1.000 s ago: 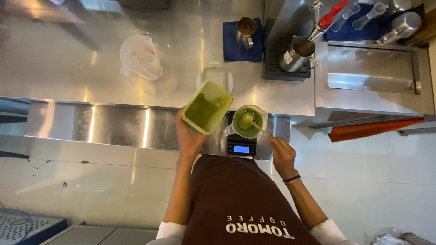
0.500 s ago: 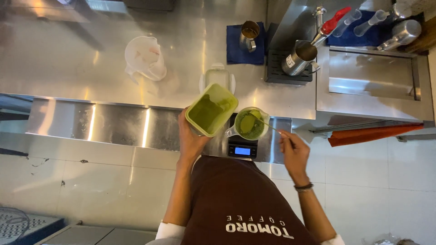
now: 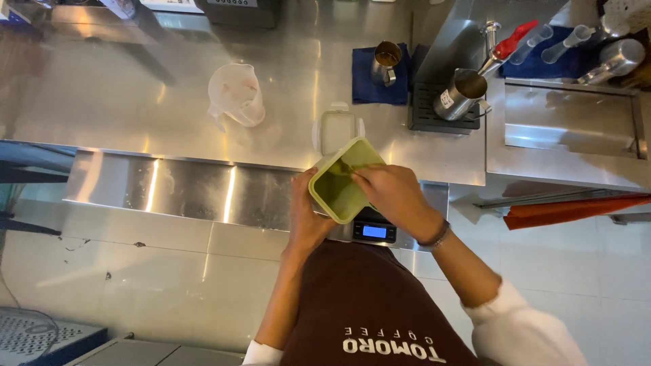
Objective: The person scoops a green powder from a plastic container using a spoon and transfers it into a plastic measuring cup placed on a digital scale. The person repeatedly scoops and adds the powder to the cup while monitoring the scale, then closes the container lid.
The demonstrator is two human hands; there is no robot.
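Two hands meet at a green container [image 3: 337,186] of green powder, held tilted above the digital scale [image 3: 371,229] at the counter [image 3: 135,108] edge: the left hand [image 3: 306,215] grips its lower side. The right hand [image 3: 393,195] reaches into its open top, fingers curled; whether they pinch anything cannot be told. The clear lid [image 3: 337,129] lies just beyond.

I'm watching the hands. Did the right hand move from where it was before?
Yes. The right hand moved from beside the scale up and left, over the scale, into the green container.
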